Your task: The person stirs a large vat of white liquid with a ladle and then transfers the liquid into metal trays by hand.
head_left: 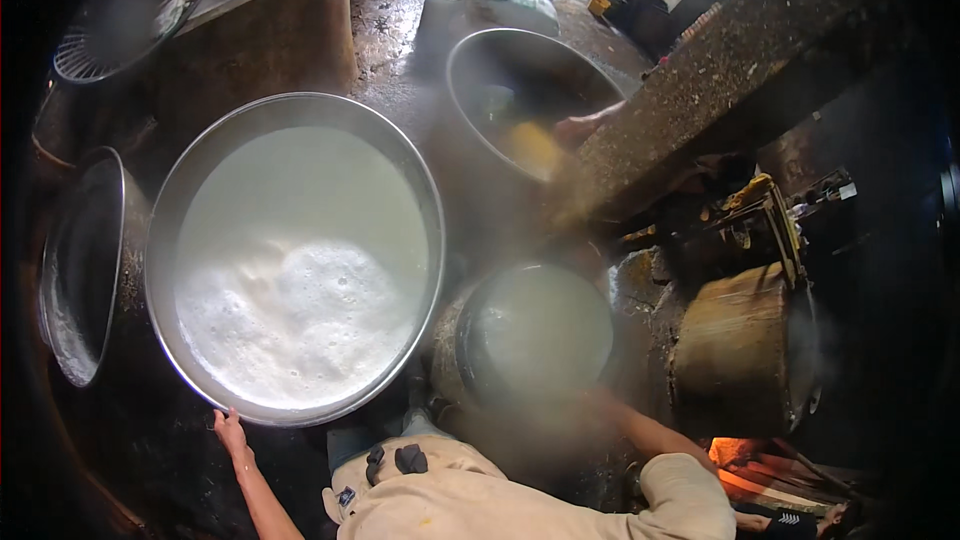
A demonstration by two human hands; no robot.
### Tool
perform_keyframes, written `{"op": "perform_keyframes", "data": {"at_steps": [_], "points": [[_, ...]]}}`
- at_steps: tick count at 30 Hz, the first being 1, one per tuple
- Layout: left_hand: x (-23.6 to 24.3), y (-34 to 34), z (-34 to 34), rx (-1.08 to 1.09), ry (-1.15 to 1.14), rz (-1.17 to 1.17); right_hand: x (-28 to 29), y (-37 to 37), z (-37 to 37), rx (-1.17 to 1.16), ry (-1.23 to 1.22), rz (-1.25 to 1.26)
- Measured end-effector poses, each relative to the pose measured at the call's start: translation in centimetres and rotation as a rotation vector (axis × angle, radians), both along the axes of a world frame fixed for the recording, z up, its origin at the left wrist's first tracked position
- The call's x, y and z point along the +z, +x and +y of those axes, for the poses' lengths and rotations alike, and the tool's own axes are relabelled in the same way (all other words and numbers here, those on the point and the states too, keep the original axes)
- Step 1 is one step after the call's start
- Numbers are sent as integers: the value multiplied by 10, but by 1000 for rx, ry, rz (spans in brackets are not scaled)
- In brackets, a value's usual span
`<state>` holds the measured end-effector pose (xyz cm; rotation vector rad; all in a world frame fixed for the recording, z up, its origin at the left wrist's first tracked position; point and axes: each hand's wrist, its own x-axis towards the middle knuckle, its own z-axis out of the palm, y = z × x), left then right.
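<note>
A big round metal basin point(165, 335) stands at left, filled with whitish liquid point(310, 185) that carries thick white foam point(335, 290) on its near side. My left hand point(230, 428) is closed at the basin's near rim, thumb against the edge. To the right sits a smaller, dark-rimmed vessel point(462, 340) of cloudy pale liquid point(540, 325), with steam over it. My right forearm point(655, 432) reaches toward this vessel's near side. Steam blurs my right hand, so its fingers and anything in them cannot be made out.
Flames point(735, 455) burn at lower right, below a tan drum-like vessel point(735, 340). A rough beam point(720, 90) slants across the upper right. Behind it, another person's hand point(590, 125) reaches into a deep metal vat point(470, 110) beside something yellow. An upright metal pan point(118, 240) stands far left.
</note>
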<state>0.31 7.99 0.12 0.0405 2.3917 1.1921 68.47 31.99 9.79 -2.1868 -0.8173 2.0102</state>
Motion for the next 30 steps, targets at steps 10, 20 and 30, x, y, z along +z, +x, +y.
{"op": "perform_keyframes", "data": {"at_steps": [10, 20, 30], "points": [[-4, -79, 14, -19, 142, 138, 82, -177, 2, 336, 2, -130], [30, -79, 2, -55, -226, 164, -24, -439, -33, 144, -86, 340], [56, -80, 13, -136, -203, 35, -155, -602, -41, 106, -51, 479]]}}
